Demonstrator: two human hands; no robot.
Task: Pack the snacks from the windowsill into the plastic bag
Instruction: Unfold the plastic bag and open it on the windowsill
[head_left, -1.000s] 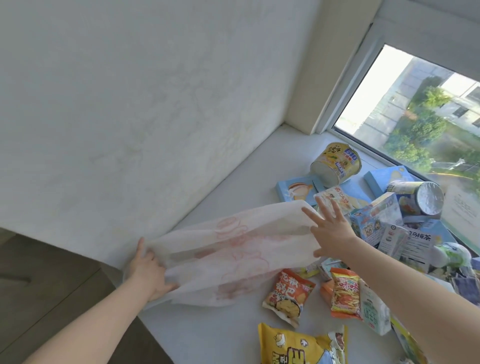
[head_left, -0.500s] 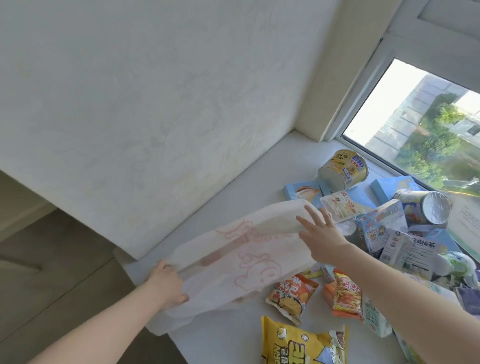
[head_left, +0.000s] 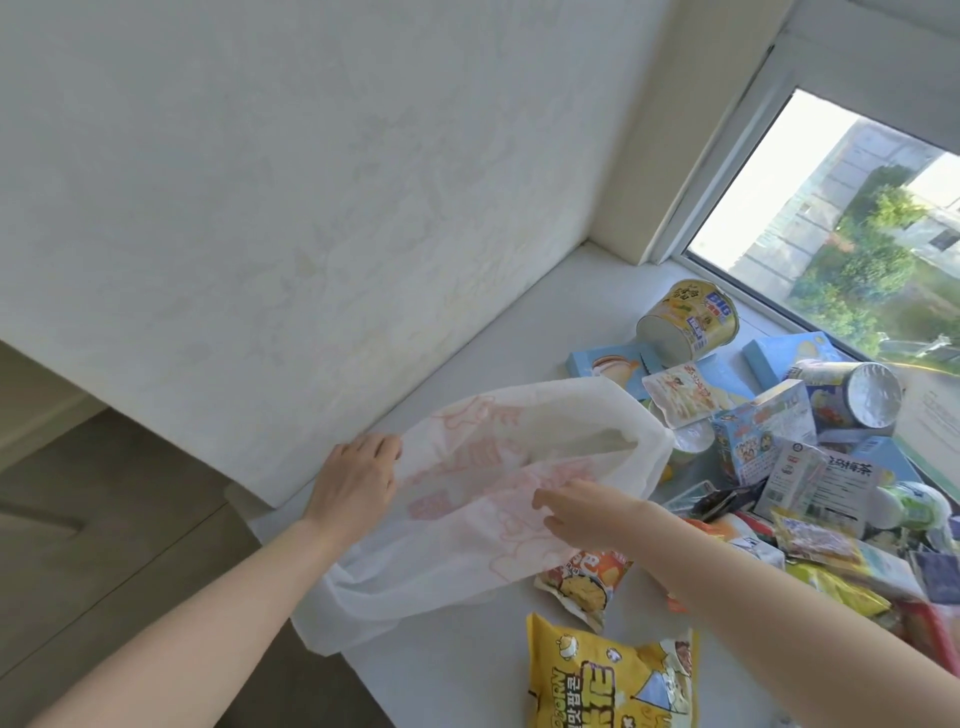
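A thin white plastic bag (head_left: 467, 525) with red print lies on the windowsill (head_left: 467, 691), its mouth gaping toward the snacks. My left hand (head_left: 358, 478) grips the bag's left edge near the wall. My right hand (head_left: 576, 512) rests on the bag's near side with fingers spread, pressing the plastic. Snacks lie heaped to the right: a yellow popcorn bag (head_left: 608, 680), an orange chip packet (head_left: 587, 582) partly under the bag, a yellow cup (head_left: 685, 327) on its side, and a foil-lidded cup (head_left: 852, 400).
A white wall (head_left: 311, 208) runs along the sill's left side. The window (head_left: 857, 218) closes off the back right. Blue boxes (head_left: 602, 364) and a white tea carton (head_left: 821, 483) crowd the pile. The sill's front-left edge drops to a dark floor (head_left: 104, 545).
My left hand slid right along the bag toward the wall side. My right hand came back and down onto the bag's near side. The bag's mouth has opened up.
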